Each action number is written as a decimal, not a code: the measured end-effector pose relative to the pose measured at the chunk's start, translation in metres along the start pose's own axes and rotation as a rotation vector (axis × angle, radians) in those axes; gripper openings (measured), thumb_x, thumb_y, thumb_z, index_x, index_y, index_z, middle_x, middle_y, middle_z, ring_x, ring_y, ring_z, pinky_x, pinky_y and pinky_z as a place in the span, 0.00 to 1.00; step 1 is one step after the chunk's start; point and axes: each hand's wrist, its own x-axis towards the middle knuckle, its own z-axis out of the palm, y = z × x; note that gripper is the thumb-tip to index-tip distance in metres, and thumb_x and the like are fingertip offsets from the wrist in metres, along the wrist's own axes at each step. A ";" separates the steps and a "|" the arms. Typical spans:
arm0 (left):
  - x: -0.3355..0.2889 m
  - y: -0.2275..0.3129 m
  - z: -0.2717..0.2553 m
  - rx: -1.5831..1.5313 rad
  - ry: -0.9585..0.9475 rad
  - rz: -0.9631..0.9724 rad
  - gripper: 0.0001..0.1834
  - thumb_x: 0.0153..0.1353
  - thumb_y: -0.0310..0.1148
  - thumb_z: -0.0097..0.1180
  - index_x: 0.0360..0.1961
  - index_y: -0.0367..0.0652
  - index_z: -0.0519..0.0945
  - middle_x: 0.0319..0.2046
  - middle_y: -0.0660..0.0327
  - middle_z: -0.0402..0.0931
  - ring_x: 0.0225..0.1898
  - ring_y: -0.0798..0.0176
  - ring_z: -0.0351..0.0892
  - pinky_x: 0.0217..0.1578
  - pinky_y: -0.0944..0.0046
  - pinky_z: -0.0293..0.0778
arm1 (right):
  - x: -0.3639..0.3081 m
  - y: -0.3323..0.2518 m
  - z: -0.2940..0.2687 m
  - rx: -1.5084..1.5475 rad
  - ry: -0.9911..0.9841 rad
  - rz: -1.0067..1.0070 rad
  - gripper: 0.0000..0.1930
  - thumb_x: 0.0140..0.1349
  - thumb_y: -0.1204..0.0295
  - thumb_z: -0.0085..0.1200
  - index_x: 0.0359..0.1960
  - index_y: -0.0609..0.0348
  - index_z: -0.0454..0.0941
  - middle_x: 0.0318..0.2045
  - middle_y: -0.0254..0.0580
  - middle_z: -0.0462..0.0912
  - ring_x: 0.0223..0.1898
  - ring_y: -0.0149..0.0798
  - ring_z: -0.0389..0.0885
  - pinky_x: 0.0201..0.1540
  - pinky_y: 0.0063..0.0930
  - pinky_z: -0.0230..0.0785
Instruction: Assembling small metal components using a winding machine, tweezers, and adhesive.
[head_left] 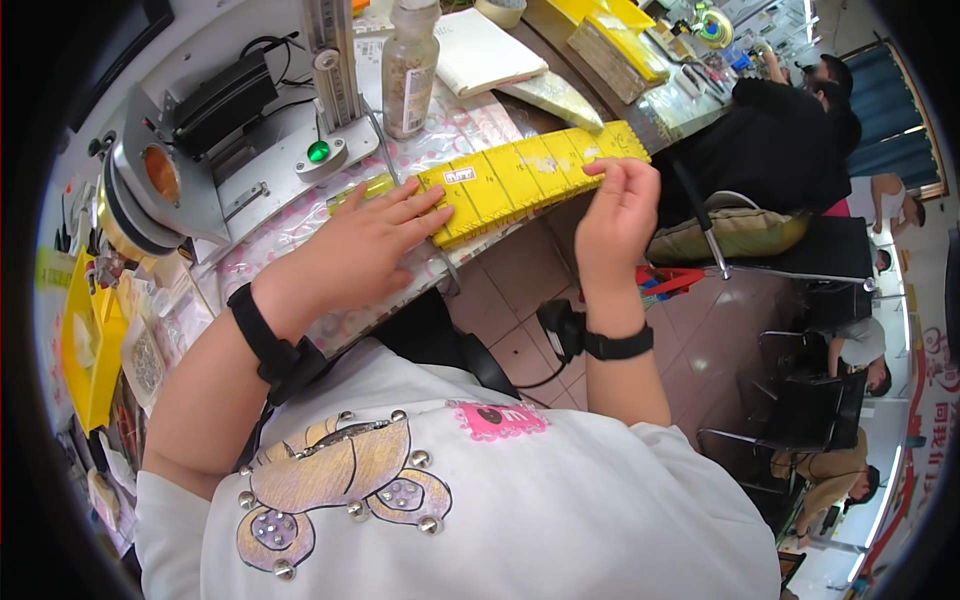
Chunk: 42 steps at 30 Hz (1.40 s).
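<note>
A long yellow tray-like block (525, 175), marked off by dark cross lines and bearing a small white label, lies along the front edge of the bench. My left hand (365, 240) is spread flat on the bench, its fingertips resting on the left end of the yellow block. Over the block's right end is my right hand (620, 205), its fingers curled and thumb and fingertips pressed together; whatever is in that pinch, if anything, is too small to make out. Black straps with small devices circle both my wrists.
A grey machine with a post and a lit green button (318, 151) stands behind my left hand. Beyond the block are a glass bottle (410, 75) and a white notepad (485, 50). A yellow bin (90, 350) sits far left. A person in black (770, 140) sits at right.
</note>
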 end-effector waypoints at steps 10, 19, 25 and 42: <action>-0.012 0.013 -0.040 -0.641 0.322 0.172 0.49 0.52 0.36 0.60 0.68 0.45 0.41 0.61 0.43 0.57 0.64 0.42 0.52 0.64 0.52 0.47 | 0.017 -0.147 -0.013 0.978 -0.511 0.271 0.06 0.68 0.71 0.40 0.43 0.57 0.65 0.23 0.30 0.68 0.22 0.23 0.64 0.27 0.16 0.58; -0.126 -0.006 -0.098 -1.413 -0.147 0.293 0.25 0.61 0.22 0.49 0.61 0.38 0.63 0.26 0.61 0.75 0.31 0.66 0.76 0.36 0.67 0.72 | 0.098 -0.259 0.050 1.190 -0.696 0.270 0.03 0.67 0.69 0.42 0.37 0.53 0.66 0.20 0.28 0.65 0.17 0.20 0.57 0.18 0.15 0.50; -0.284 -0.023 -0.114 -1.372 0.216 -0.016 0.10 0.61 0.25 0.49 0.40 0.30 0.78 0.21 0.62 0.74 0.25 0.68 0.74 0.29 0.70 0.69 | 0.170 -0.306 0.019 1.126 -0.561 0.108 0.04 0.66 0.69 0.42 0.35 0.54 0.67 0.19 0.29 0.61 0.16 0.23 0.56 0.16 0.17 0.49; -0.305 -0.062 -0.053 -1.408 0.414 -0.294 0.11 0.64 0.34 0.50 0.34 0.35 0.77 0.15 0.68 0.67 0.16 0.75 0.63 0.18 0.75 0.57 | 0.368 -0.401 0.042 0.547 -0.207 -0.117 0.04 0.65 0.69 0.42 0.34 0.53 0.67 0.18 0.26 0.61 0.17 0.22 0.54 0.18 0.17 0.47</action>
